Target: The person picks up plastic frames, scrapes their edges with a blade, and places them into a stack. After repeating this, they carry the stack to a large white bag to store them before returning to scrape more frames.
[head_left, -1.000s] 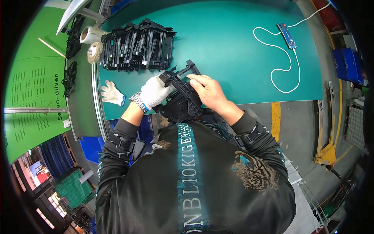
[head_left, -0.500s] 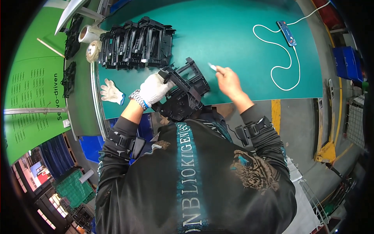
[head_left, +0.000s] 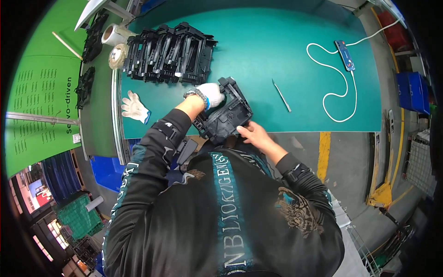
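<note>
**Teal workbench, black plastic part held at near edge**

Teal mat (head_left: 277, 55) on a long bench, seen from above. At near edge: black plastic frame part (head_left: 226, 113), tilted, partly off the mat and over the lap. Left hand (head_left: 210, 94), in white knit glove, closed around upper left side of the part. Right hand (head_left: 253, 135), bare, cupped under lower right corner, fingers curled against it, thumb side hidden.

Further back on the mat: row of same black parts (head_left: 168, 53) standing close together. Beside them two tape rolls (head_left: 117, 44). Spare white glove (head_left: 134, 107) lying flat near left edge. Thin metal tool (head_left: 280, 95) alone on the mat, right of the held part, not touching. White cable (head_left: 334, 87) with small blue device (head_left: 345, 54) far right.

Possible trouble, as judgement: part hanging over the bench edge, so loose grip means a drop to the floor. Bare right hand against hard plastic edges, so risk of a pinch or scratch. Tool near the elbow path, easy to sweep off.
</note>
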Action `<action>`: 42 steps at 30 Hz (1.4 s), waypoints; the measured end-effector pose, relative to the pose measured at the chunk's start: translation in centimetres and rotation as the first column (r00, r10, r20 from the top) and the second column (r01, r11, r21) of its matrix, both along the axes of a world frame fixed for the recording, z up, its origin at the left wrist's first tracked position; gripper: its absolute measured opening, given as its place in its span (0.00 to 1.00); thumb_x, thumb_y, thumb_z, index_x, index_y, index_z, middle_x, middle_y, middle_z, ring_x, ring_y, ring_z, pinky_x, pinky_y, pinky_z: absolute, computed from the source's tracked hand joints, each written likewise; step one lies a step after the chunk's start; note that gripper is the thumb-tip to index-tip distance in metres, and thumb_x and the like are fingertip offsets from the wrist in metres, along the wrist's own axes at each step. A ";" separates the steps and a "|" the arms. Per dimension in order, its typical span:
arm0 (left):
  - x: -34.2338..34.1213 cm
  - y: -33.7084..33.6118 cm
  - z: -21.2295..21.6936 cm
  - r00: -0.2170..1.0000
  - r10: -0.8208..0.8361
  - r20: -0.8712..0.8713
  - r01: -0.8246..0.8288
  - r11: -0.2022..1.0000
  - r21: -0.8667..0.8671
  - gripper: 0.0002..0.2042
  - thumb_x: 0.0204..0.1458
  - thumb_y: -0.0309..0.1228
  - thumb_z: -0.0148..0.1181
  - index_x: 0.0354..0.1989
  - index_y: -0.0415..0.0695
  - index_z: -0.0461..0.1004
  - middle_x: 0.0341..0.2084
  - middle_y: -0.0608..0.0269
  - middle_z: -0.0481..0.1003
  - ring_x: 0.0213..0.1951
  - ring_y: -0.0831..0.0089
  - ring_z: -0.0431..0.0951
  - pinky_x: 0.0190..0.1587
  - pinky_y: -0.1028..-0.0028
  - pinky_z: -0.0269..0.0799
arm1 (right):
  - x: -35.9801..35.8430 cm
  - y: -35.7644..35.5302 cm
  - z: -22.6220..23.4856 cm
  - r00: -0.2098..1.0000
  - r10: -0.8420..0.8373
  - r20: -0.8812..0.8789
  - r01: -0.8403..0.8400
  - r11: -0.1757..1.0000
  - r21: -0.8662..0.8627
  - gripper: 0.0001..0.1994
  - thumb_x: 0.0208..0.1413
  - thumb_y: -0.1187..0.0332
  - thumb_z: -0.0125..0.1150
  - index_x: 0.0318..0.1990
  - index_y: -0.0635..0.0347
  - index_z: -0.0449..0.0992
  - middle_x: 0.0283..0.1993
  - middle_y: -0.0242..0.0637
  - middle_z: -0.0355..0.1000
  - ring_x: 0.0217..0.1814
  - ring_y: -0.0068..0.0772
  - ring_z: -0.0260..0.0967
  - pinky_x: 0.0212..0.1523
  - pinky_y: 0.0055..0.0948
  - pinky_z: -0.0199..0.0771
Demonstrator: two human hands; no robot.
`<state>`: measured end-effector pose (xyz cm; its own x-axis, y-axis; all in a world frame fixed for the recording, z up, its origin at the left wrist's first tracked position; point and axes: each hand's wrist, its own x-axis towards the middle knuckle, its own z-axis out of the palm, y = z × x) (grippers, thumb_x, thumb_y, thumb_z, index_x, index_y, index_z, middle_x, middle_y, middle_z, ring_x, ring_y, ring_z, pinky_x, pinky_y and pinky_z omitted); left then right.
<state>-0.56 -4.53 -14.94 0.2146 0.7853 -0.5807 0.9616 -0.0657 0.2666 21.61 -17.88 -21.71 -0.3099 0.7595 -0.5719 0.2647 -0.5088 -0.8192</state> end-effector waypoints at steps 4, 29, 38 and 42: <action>2.1 0.6 4.1 0.998 -0.038 -0.041 0.033 0.992 -0.119 0.26 0.48 0.50 0.56 0.33 0.32 0.78 0.30 0.38 0.78 0.37 0.48 0.80 0.43 0.59 0.75 | -1.6 0.5 -0.6 0.958 -0.246 -0.145 0.197 0.938 -0.285 0.26 0.55 0.50 0.66 0.52 0.58 0.70 0.48 0.33 0.72 0.48 0.29 0.70 0.41 0.33 0.74; -1.9 9.1 9.6 0.134 0.755 0.642 -0.481 0.616 -0.624 0.16 0.55 0.33 0.57 0.51 0.41 0.77 0.32 0.65 0.76 0.31 0.74 0.76 0.27 0.74 0.72 | -7.8 22.8 2.1 0.815 -0.512 -0.271 0.556 0.824 0.112 0.37 0.48 0.54 0.69 0.61 0.60 0.58 0.56 0.42 0.67 0.57 0.36 0.65 0.58 0.35 0.65; -1.1 10.0 11.7 0.798 0.381 0.468 -0.531 0.812 0.244 0.15 0.53 0.33 0.54 0.42 0.36 0.79 0.35 0.50 0.81 0.41 0.59 0.81 0.44 0.67 0.76 | -7.6 24.7 4.5 0.902 -0.406 -0.148 0.429 0.882 0.196 0.36 0.46 0.51 0.68 0.58 0.62 0.63 0.53 0.43 0.71 0.54 0.36 0.68 0.57 0.33 0.65; -0.4 11.2 14.0 0.960 0.272 0.063 -0.277 0.893 0.355 0.19 0.53 0.35 0.51 0.47 0.35 0.77 0.44 0.43 0.78 0.50 0.52 0.77 0.55 0.63 0.70 | -7.3 25.8 5.1 0.923 -0.371 -0.106 0.383 0.912 0.148 0.42 0.43 0.48 0.68 0.60 0.68 0.61 0.56 0.52 0.70 0.59 0.45 0.67 0.60 0.36 0.64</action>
